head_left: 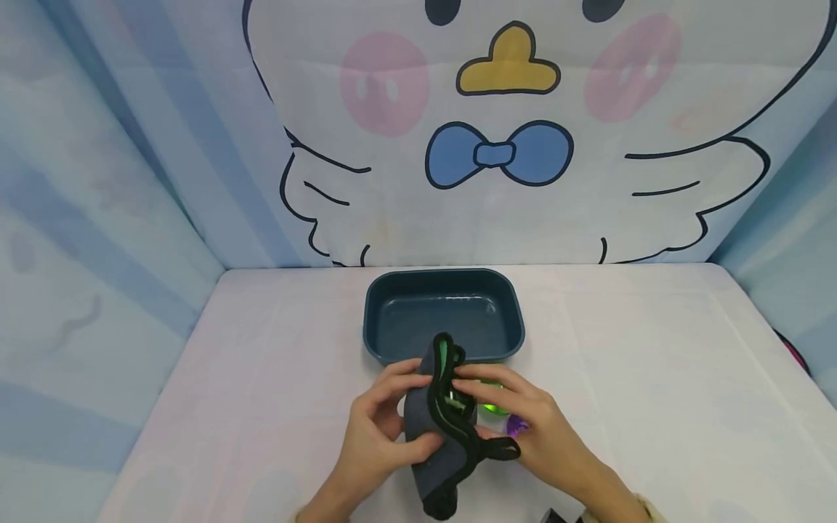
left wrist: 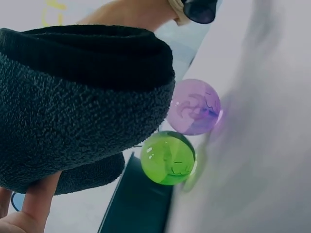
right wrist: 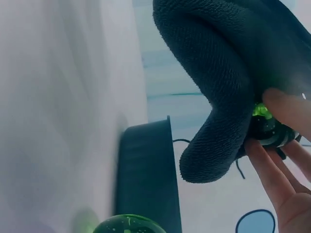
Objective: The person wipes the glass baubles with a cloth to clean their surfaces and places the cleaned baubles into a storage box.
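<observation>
A dark grey terry cloth (head_left: 425,436) with black edging and a hanging loop is bunched upright in front of the basin. My left hand (head_left: 375,428) grips it from the left side, thumb near and fingers at the far edge. Tucked in the fold is a clear green ball (right wrist: 269,130), mostly covered by cloth. Fingers of my right hand (head_left: 536,414) curl round that ball from the right, as the right wrist view shows. Another green ball (left wrist: 168,158) and a purple ball (left wrist: 195,107) lie on the table beside the cloth, partly hidden by my right hand in the head view.
A dark teal basin (head_left: 373,319) stands just beyond my hands. The white-covered table (head_left: 275,378) reaches back to a printed curtain (head_left: 392,218), with more curtain at both sides. A small dark object (head_left: 553,516) shows at the bottom edge, near my right wrist.
</observation>
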Tool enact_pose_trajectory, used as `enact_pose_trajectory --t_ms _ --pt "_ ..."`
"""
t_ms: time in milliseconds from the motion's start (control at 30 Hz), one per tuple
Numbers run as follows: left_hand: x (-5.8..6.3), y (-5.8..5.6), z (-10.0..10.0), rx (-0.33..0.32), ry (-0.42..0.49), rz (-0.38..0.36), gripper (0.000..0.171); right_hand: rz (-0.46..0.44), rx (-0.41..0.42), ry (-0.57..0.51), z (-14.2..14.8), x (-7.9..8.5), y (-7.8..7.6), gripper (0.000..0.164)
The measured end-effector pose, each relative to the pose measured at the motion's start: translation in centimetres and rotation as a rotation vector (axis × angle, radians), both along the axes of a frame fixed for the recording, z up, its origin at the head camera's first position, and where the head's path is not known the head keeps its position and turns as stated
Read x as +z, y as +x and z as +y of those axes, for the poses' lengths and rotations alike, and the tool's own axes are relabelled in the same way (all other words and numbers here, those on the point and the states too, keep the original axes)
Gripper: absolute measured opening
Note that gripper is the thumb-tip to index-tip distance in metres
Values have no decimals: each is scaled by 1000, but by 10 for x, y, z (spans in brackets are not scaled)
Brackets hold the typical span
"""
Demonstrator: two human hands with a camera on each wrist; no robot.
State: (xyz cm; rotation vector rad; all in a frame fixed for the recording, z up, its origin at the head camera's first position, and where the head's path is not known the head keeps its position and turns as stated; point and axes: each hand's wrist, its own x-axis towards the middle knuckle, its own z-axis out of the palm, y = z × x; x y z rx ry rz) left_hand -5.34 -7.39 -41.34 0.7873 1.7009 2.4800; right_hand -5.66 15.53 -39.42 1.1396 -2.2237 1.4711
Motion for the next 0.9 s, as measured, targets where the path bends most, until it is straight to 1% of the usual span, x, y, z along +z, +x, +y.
enact_pose_trajectory --t_ms 167,267,400,467,533,600,667,767,900 --pt "3 0 0 -11 0 12 52 -9 -21 2 1 -1 1 54" --pt "3 1 1 -4 -22 9 52 -77 -43 -2 0 0 3 56" --pt "4 3 2 20 -58 -21 52 -177 -103 16 -2 2 7 56" --pt "5 3 2 31 -66 -42 52 -178 -142 28 -3 3 7 55" --pt "6 2 2 39 -69 -54 53 -153 -170 23 -4 4 7 55" --pt "7 2 3 50 -79 -75 53 -105 -167 8 -5 3 5 57" --pt "8 2 3 64 -92 -98 53 -50 -139 2 -4 3 3 58" --pt "9 2 1 77 -106 -131 53 17 -93 13 -5 2 1 49" --pt "11 2 -2 70 -90 -103 53 132 -93 45 -9 4 -2 45"
